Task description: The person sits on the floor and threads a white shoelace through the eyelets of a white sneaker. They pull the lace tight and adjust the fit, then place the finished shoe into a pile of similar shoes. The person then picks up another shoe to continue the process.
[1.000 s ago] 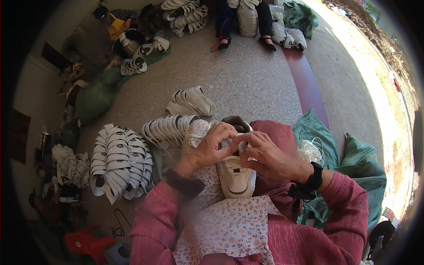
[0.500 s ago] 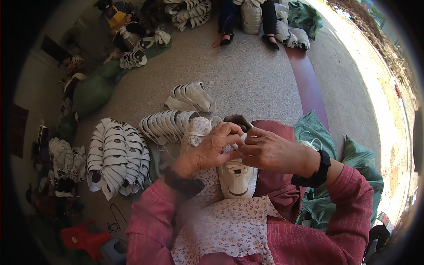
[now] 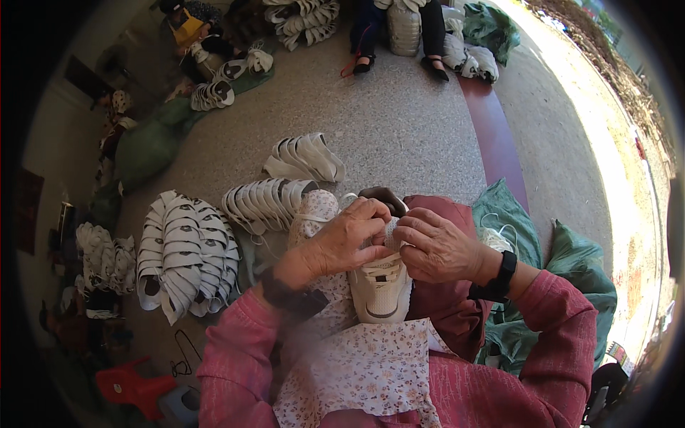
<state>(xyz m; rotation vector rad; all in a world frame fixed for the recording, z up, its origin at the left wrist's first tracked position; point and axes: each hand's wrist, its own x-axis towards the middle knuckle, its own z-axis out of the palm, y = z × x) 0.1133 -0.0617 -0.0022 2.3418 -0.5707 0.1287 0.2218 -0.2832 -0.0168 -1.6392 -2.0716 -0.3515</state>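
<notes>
A whitish shoe upper [image 3: 382, 294] lies on my lap with its toe toward me, and its dark-lined opening points away. My left hand [image 3: 346, 239] is curled at the upper's left side, with thumb and fingers pinching its edge near the lacing area. Across from it, my right hand [image 3: 439, 246] has its fingers pressed together at the right edge. Whatever thin thing sits between those fingertips is too small to make out. A floral cloth [image 3: 357, 367] covers my lap beneath the toe.
Nested rows of white shoe uppers [image 3: 189, 253] stand on the floor to the left, with more uppers [image 3: 267, 203] ahead. Green sacks [image 3: 581, 264] lie at my right, one bearing white laces [image 3: 497, 239]. A red stool [image 3: 132, 385] is at lower left. Other people sit farther off.
My right hand has moved slightly right, away from my left, and its fingers have come down beside the upper. My left hand stays nearly in place.
</notes>
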